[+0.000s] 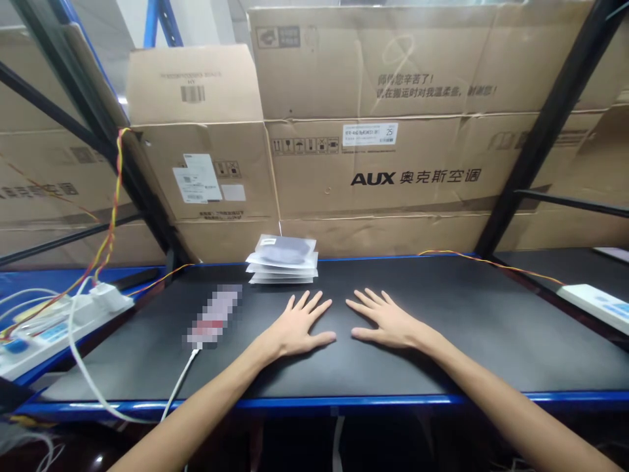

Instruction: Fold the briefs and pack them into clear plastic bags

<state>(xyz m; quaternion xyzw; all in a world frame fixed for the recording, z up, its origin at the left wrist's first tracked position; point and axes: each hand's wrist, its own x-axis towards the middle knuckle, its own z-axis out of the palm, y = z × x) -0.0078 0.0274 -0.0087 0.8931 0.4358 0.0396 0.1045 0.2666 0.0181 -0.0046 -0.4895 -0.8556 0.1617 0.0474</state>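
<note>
My left hand [299, 324] lies flat, palm down, on the black mat [442, 328], fingers spread and holding nothing. My right hand [386, 321] rests flat beside it, a small gap between the thumbs, also with nothing in it. Just beyond my left hand, at the back of the mat, sits a small stack of clear plastic bags [284, 260] with dark contents. A blurred-out flat object [212, 316] with a white cable [179, 383] plugged into it lies left of my left hand.
Large cardboard boxes [373, 177] form a wall behind the bench. Black frame struts [545, 131] slant up at left and right. White power strips [63, 321] with red-yellow wires sit at the left; another strip [597, 305] lies at the right. The bench has a blue front edge [393, 401].
</note>
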